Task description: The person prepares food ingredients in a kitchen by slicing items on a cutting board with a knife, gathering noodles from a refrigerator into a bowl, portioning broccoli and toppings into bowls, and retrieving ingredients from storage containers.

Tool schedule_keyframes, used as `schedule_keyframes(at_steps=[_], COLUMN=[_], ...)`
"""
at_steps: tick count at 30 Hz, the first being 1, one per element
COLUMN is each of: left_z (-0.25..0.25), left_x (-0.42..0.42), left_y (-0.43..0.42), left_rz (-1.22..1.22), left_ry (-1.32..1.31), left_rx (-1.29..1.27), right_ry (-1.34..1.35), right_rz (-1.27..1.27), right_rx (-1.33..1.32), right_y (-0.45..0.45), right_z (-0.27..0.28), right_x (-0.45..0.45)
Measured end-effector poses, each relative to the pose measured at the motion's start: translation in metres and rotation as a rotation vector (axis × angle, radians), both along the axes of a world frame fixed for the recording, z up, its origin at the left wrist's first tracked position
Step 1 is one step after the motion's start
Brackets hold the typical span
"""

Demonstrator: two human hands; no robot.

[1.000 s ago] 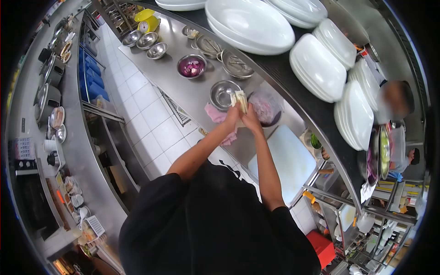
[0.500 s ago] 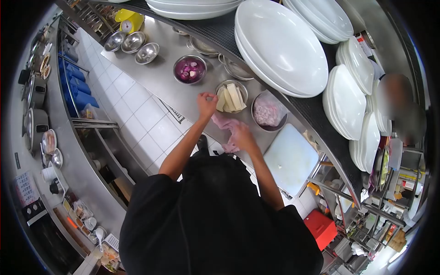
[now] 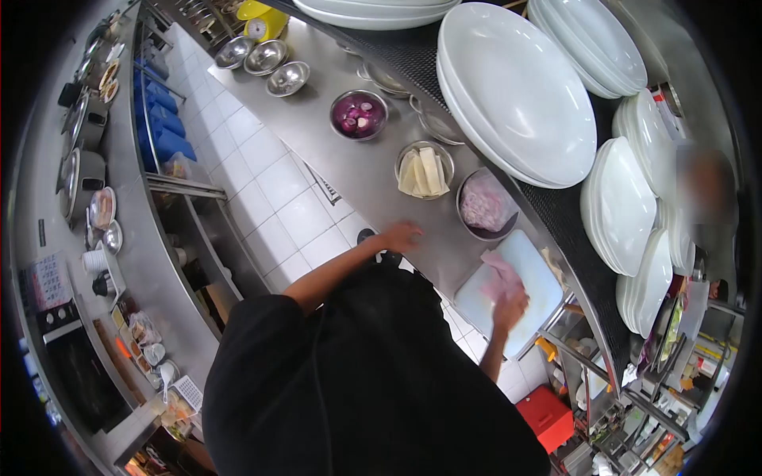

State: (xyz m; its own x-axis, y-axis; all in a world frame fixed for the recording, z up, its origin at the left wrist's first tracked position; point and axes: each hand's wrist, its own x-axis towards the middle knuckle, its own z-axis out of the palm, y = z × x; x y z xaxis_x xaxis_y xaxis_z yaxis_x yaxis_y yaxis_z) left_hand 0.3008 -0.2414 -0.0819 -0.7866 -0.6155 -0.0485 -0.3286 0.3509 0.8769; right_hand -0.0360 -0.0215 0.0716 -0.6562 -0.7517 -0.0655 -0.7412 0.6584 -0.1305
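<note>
My right hand [image 3: 510, 308] is closed on a pink cloth [image 3: 502, 275], which hangs loosely over the white cutting board [image 3: 530, 274]. Near the counter's front edge, my left hand [image 3: 401, 236] is empty, its fingers loosely apart and slightly blurred. Beyond that hand stands a metal bowl with pale, flat, cut pieces [image 3: 425, 173]. To its right, another metal bowl holds a clear plastic bag of pinkish chopped food [image 3: 484, 202]. Peeled purple onions [image 3: 357, 115] sit in a third bowl farther left.
Stacked white plates [image 3: 520, 87] line a dark-matted shelf above the counter. Several steel bowls [image 3: 266, 57] and a yellow scale [image 3: 258, 22] stand at the far end. A red box [image 3: 545, 418] is at lower right. Another person [image 3: 706, 190] is at far right.
My right hand has carried the pink cloth rightward from the counter edge to over the cutting board. My left hand has drawn back from beside the bowl of pale pieces. The view has shifted.
</note>
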Motion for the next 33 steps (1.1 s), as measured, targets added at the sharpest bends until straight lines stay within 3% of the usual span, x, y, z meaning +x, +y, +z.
schedule_keyframes(at_steps=[2, 5, 7, 9, 11, 13, 15, 17, 18, 19, 21, 23, 24, 25, 27, 30, 33], left_z=[0.013, 0.025, 0.050, 0.075, 0.093, 0.104, 0.088, 0.073, 0.068, 0.069, 0.083, 0.082, 0.101, 0.111, 0.106, 0.109, 0.090], left_x=[-0.019, -0.046, -0.044, -0.044, -0.041, -0.033, -0.009, 0.022, 0.048, 0.079, 0.152, 0.240, 0.285, 0.329, 0.416, 0.528, 0.614], left_y=[0.006, 0.004, 0.021, 0.035, 0.028, 0.007, -0.011, -0.022, -0.018, -0.020, -0.041, -0.069, -0.070, -0.076, -0.075, -0.062, -0.058], left_rz=[-0.160, -0.321, -0.349, -0.399, -0.407, -0.410, -0.436, -0.284, -0.124, 0.031, 0.100, 0.222, 0.404, 0.520, 0.800, 1.095, 1.297], left_ry=[-0.134, -0.178, -0.090, -0.034, 0.046, -0.234, -0.212, 0.009, 0.216, 0.421, 0.368, 0.338, 0.436, 0.378, 0.356, 0.294, 0.225], left_rx=[0.129, 0.186, 0.312, 0.324, 0.345, 0.313, 0.247, 0.178, 0.149, 0.118, 0.269, 0.140, 0.262, 0.254, 0.295, 0.229, 0.346], right_ry=[-0.098, 0.046, -0.744, -0.660, -1.030, -1.124, -1.269, -1.462, -0.811, -0.489, 0.147, -0.918, -1.321, -1.554, -1.628, -1.524, -1.508], right_rz=[-0.143, 0.000, -0.144, 0.282, 0.198, 0.128, 0.121, 0.179, 0.020, 0.095, 0.198, -0.090, -0.317, -0.555, -0.527, -0.733, -0.579], right_rx=[0.189, 0.233, 0.060, -0.004, -0.185, -0.214, -0.238, -0.229, -0.297, -0.228, -0.109, -0.296, -0.407, -0.538, -0.689, -0.847, -0.885], right_y=[0.026, 0.074, 0.009, -0.031, -0.081, -0.106, -0.134, -0.143, -0.142, -0.152, -0.168, -0.194, -0.209, -0.221, -0.249, -0.273, -0.276], right_z=[-0.011, -0.151, -0.076, -0.074, -0.031, -0.030, -0.034, -0.070, -0.113, -0.097, -0.068, -0.072, -0.084, -0.100, -0.120, -0.133, -0.185], right_x=[-0.024, -0.069, 0.004, 0.049, 0.109, 0.133, 0.148, 0.141, 0.142, 0.159, 0.198, 0.217, 0.223, 0.230, 0.240, 0.259, 0.239])
